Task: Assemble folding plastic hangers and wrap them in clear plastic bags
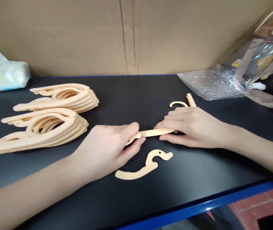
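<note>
Presently, two hands are gripping one bar

The bar (157,132) is lying level between the two hands, and the table (213,159) is spreading dark on every side of it. The blue edge (198,204) is running slantwise on the person's side of the bar, well apart from it, with the red floor (270,198) showing past it. On the far side of the bar, the cardboard (79,38) is rising along the table's back. The widest dark stretches are showing straight beyond the bar and on its near right.

Far to the right of the bar and beyond it, a clear bag (270,54) is standing behind crumpled film (208,84); what the bag is holding I cannot tell. Far left of the bar, a packet (4,75) is sitting with a white sheet poking up; its inside is not showing.

The left hand (105,143) is pinching the bar's left end between thumb and fingers, a rounded tip showing there. The right hand (190,127) is closing round the other end, its thumb running beneath the bar. Just beyond that end, a hook (178,103) and a short strip (191,100) are sticking out past the knuckles; whether they are joining the bar is hidden.

Nearer the person than the bar, a loose piece (151,166) is lying flat, its curl pointing right. Left of the bar, a near stack (60,137) and a far stack (57,105) of similar pieces are leaning in layers.
</note>
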`<state>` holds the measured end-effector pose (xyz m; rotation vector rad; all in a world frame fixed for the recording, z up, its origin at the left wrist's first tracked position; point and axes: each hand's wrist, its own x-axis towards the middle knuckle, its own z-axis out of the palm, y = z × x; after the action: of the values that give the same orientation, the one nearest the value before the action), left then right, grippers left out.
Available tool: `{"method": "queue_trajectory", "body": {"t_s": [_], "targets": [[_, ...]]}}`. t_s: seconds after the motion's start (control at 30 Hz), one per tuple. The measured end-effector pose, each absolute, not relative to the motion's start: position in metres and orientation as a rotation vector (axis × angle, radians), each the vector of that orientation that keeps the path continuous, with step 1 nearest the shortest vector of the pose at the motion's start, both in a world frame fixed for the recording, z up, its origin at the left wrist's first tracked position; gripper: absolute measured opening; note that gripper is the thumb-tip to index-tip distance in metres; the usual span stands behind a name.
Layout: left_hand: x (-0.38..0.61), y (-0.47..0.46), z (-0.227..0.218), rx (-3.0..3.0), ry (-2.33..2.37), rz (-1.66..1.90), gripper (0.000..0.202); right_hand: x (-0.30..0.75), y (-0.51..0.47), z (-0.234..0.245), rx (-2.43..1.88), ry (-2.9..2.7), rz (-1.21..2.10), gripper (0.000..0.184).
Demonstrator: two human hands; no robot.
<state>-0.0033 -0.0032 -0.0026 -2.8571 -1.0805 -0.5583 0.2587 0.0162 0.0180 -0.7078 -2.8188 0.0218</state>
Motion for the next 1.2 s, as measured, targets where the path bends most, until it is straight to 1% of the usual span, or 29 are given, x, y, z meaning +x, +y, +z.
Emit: {"method": "queue_trajectory", "body": {"t_s": [0.43, 0.73, 1.2], "targets": [[-0.0018, -0.0048, 0.0063, -2.892, -1.064, -0.500, 0.025, 0.2599, 0.0159, 0.0182, -0.713, -2.824, 0.029, 0.028], [-0.0046, -0.0034, -0.0026, -2.871, -1.065, -0.532, 0.025, 0.2592, 0.0160, 0.0184, -0.716, -2.830, 0.037, 0.029], [-0.0044, -0.0028, -0.0009, -2.875, -1.076, -0.513, 0.025, 0.2595, 0.0150, 0.0192, -0.711, -2.840, 0.015, 0.029]]}}
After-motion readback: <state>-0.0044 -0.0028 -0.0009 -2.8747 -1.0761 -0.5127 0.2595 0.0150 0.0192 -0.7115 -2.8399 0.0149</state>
